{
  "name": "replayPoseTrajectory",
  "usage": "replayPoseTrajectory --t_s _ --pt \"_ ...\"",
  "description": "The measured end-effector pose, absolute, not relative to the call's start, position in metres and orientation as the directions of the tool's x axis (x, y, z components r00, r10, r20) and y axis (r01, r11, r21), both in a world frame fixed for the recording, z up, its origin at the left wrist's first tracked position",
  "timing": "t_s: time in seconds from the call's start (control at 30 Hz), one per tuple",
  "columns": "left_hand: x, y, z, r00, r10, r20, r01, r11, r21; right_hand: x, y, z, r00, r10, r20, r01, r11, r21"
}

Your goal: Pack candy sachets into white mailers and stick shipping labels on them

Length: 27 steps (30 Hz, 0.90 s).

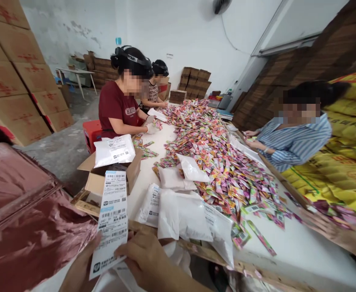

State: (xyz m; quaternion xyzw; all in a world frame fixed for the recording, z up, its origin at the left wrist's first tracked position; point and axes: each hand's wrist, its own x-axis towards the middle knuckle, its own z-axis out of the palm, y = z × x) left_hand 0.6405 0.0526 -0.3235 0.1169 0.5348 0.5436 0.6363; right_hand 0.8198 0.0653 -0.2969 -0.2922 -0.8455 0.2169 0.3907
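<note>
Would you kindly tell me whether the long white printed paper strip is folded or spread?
Spread: the white printed strip extends lengthwise, with two barcodes visible.

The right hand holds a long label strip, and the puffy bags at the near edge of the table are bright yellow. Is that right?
Not quite: the puffy bags are white, not bright yellow, as the head view shows. The rest is right: they are at the near edge of the table, and the right hand holds a long label strip.
</note>
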Motion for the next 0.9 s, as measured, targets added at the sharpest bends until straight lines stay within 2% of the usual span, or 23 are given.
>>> replayPoseTrajectory --t_s 0.07,0.1,0.2,0.27,0.3,0.37,0.47,0.53,0.6,0.7,0.73,0.77,0.8,0.87,0.9 --pt "0.641 0.063 -0.322 -0.061 0.811 -0.582 -0.591 0.441 0.675 0.830 0.059 -0.280 -0.492 0.650 0.579 0.341 0.756 -0.559" --pt "0.641 0.069 -0.322 -0.046 0.795 -0.605 -0.611 0.456 0.647 0.839 0.057 -0.266 -0.459 0.665 0.589 0.337 0.744 -0.577" --pt "0.643 0.080 -0.322 -0.153 0.700 -0.698 -0.677 0.440 0.590 0.872 0.054 -0.224 -0.289 0.787 0.545 0.252 0.612 -0.750" --pt "0.647 0.081 -0.315 -0.167 0.676 -0.718 -0.693 0.438 0.573 0.885 0.058 -0.213 -0.220 0.856 0.468 0.271 0.514 -0.814" --pt "0.651 0.080 -0.311 -0.125 0.689 -0.714 -0.699 0.450 0.556 0.885 0.061 -0.217 -0.232 0.870 0.435 0.319 0.491 -0.811" --pt "0.661 0.075 -0.301 -0.036 0.719 -0.694 -0.711 0.470 0.523 0.873 0.068 -0.241 -0.376 0.856 0.356 0.410 0.498 -0.764" --pt "0.671 0.068 -0.295 0.013 0.716 -0.698 -0.737 0.479 0.477 0.840 0.072 -0.280 -0.545 0.791 0.279 0.434 0.551 -0.713" --pt "0.669 0.068 -0.301 -0.028 0.693 -0.721 -0.737 0.473 0.484 0.828 0.068 -0.283 -0.535 0.778 0.330 0.421 0.584 -0.694" --pt "0.660 0.070 -0.312 -0.106 0.690 -0.716 -0.730 0.435 0.527 0.836 0.065 -0.262 -0.495 0.768 0.406 0.333 0.599 -0.728" --pt "0.638 0.075 -0.331 -0.328 0.677 -0.658 -0.727 0.264 0.634 0.883 0.077 -0.220 -0.270 0.820 0.505 0.161 0.556 -0.816" --pt "0.632 0.077 -0.336 -0.388 0.658 -0.645 -0.719 0.222 0.659 0.902 0.086 -0.214 -0.095 0.843 0.529 0.178 0.537 -0.825" --pt "0.627 0.077 -0.340 -0.420 0.635 -0.648 -0.711 0.213 0.670 0.921 0.097 -0.215 0.066 0.858 0.509 0.253 0.479 -0.840" --pt "0.624 0.078 -0.343 -0.411 0.626 -0.663 -0.709 0.238 0.664 0.936 0.109 -0.223 0.151 0.877 0.456 0.372 0.377 -0.848" --pt "0.623 0.076 -0.345 -0.314 0.635 -0.706 -0.711 0.335 0.618 0.956 0.128 -0.254 0.145 0.936 0.320 0.637 0.159 -0.754" --pt "0.625 0.075 -0.345 -0.274 0.637 -0.720 -0.709 0.372 0.599 0.961 0.134 -0.273 0.129 0.953 0.274 0.687 0.113 -0.718"
